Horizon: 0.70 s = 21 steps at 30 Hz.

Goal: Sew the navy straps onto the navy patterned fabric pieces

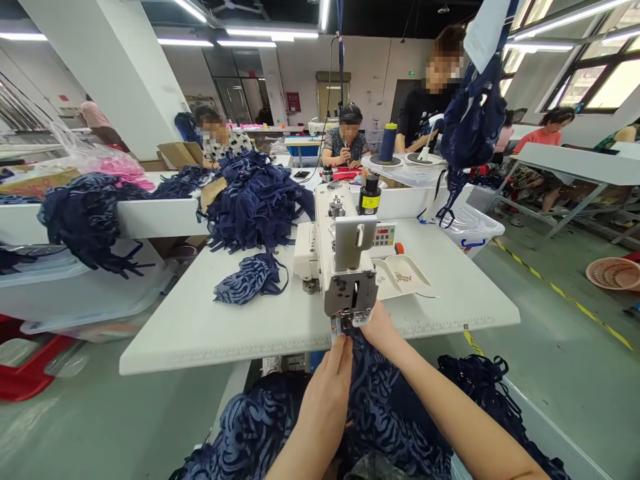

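Observation:
A white sewing machine [320, 233] stands on the table in front of me, its needle area low at the front of the head. My left hand [327, 380] has its fingers pressed together on the edge of a navy patterned garment [373, 377], just before the needle area. On the other side, my right hand [383, 328] reaches in close beside the machine head at the same cloth; its fingertips are hidden behind the head. The garment hangs from the table edge over my lap. Another patterned navy piece [250, 279] lies on the table to the left.
A heap of navy garments [255, 197] rises at the table's back left. Right of the machine is a shallow white tray [407, 277] with small parts. A blue thread cone [388, 143] stands behind; navy straps [475, 373] pile at my lower right. Several people work beyond.

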Tool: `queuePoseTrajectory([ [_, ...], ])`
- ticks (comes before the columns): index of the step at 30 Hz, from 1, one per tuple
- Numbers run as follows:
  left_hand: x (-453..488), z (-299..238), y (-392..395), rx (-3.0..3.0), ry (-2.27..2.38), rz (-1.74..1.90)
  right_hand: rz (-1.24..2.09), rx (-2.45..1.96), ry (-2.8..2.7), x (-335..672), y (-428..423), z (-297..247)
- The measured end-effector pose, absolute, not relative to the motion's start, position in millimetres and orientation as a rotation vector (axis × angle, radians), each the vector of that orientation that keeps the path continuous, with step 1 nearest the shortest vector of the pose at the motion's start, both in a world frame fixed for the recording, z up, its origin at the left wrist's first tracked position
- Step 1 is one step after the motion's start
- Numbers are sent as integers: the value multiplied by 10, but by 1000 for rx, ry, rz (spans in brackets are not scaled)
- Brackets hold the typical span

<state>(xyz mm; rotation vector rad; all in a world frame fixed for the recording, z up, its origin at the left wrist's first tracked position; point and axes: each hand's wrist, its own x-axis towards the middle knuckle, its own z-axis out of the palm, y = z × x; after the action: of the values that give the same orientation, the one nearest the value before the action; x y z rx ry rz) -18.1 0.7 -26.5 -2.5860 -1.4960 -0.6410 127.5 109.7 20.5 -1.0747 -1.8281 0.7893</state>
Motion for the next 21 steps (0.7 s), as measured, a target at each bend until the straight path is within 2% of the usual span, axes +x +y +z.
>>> queuePoseTrajectory([
  [13,-113,-278,2,-2651,-1566,-605,863,-1135,-1783,1280,1144,179],
  [21,-106,-152,44,-2531,-1470,-453,880,-1192,-1598,1301,1064,71],
])
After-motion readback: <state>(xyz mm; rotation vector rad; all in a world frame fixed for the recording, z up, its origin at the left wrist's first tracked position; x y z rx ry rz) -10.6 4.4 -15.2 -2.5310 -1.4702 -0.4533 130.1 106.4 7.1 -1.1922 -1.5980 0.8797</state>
